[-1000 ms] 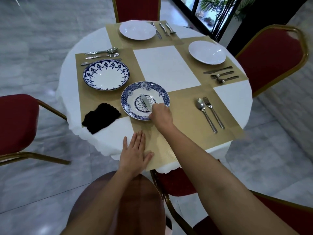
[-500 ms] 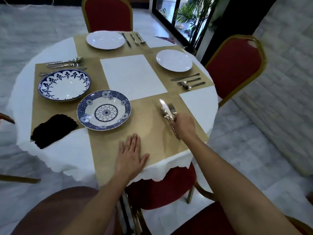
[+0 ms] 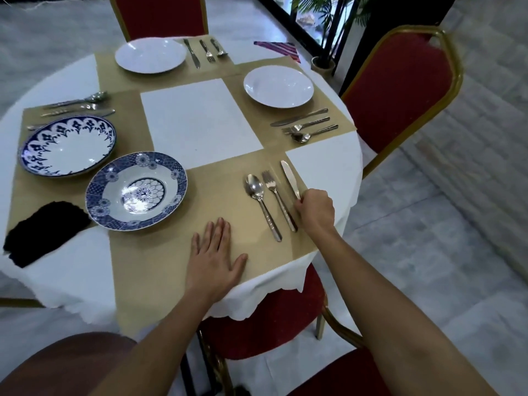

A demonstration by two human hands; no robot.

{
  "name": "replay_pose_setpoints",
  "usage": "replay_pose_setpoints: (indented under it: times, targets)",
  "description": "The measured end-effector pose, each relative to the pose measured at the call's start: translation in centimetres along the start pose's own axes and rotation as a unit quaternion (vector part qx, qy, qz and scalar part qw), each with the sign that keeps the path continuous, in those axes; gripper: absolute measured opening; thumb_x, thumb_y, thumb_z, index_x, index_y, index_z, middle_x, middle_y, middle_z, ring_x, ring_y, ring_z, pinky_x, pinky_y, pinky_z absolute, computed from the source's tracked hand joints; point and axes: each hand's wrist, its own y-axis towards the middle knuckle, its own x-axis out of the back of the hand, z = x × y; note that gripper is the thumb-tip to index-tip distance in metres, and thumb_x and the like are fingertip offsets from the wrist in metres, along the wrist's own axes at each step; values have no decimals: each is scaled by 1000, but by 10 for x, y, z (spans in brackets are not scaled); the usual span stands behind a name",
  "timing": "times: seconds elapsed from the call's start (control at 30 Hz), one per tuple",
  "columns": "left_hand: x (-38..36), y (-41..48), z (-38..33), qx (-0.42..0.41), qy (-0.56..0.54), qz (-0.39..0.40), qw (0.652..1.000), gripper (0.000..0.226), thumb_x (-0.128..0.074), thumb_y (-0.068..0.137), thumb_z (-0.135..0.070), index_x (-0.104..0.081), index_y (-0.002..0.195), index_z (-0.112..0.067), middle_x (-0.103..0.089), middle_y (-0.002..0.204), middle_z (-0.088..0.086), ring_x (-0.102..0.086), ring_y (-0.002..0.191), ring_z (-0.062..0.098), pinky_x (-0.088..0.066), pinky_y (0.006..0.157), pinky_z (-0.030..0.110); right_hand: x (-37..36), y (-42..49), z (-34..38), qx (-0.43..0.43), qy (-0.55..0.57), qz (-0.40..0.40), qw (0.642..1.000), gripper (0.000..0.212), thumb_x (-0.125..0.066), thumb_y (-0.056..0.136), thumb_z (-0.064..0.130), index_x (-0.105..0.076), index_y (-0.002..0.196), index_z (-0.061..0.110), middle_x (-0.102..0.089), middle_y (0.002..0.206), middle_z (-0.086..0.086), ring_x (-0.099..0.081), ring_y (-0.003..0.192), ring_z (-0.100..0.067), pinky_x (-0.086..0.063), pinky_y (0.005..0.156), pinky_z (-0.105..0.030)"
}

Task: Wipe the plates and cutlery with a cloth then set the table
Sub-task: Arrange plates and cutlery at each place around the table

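**A:** Quick L-to-R check. Black cloth lies at 8 o'clock on the table. The patterned plate sits just beside it at 7, off to the left of its placemat.

**B:** And my grips?

**A:** Your left grip lies flat on the placemat at 6, fingers straight, holding nothing, just pinning it. Spoon and fork lie side by side at 5, handles toward you. Your right grip is curled round the knife handle, blade pointing to 12, just right of the fork. Can't tell if the blade's down yet.

**B:** How do I finish?

**A:** Prob. best: lay the knife flat, parallel w/ the fork, small even gap, handle ends in line. Let go only once it rests, else it may skid. Then I'd slide the plate over to 6.
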Motion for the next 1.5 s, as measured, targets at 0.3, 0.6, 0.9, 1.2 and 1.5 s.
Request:
replay_pose_setpoints:
  times: [0.3,0.6,0.9,1.2,1.5]
  targets:
    - [-2,0,2,-6,-12,-12,1000,82,-12,88,-64,-6,153,-14,1,159,0,7,146,15,7,117,40,-13,5,-6,41,-39,-32,998,19,-46,94,4,-65,92,-1,-60,94,-13,-61,85,-30,-35,62,-30]
    - [-3,-1,2,-4,-15,-12,1000,82,-9,87,-65,-3,152,-15,2,159,-1,8,147,15,7,118,40,-21,2,-16,90,-28,-62,994,21,-51,95,10,-69,93,1,-59,96,-15,-60,84,-33,-40,64,-31]
    - [2,-1,3,0,-4,20,1000,86,2,82,-66,8,152,-17,16,158,-2,19,144,13,11,118,39,-20,-3,-10,79,-38,-67,994,20,-51,96,7,-68,90,-1,-60,94,-15,-59,80,-30,-38,62,-30]
    - [14,-40,66,42,-2,28,999,93,9,77,-70,5,151,-14,14,158,1,17,144,16,13,115,39,-1,-22,37,51,-31,-78,995,29,-42,93,2,-60,115,-1,-59,113,-18,-55,103,-34,-46,76,-38]
    - [29,-73,152,61,-10,8,998,102,20,73,-76,-5,152,-17,-1,159,-1,4,146,14,10,114,40,-44,-89,155,68,293,24,954,34,-50,92,9,-63,123,7,-65,123,-10,-59,110,-22,-41,92,-23]
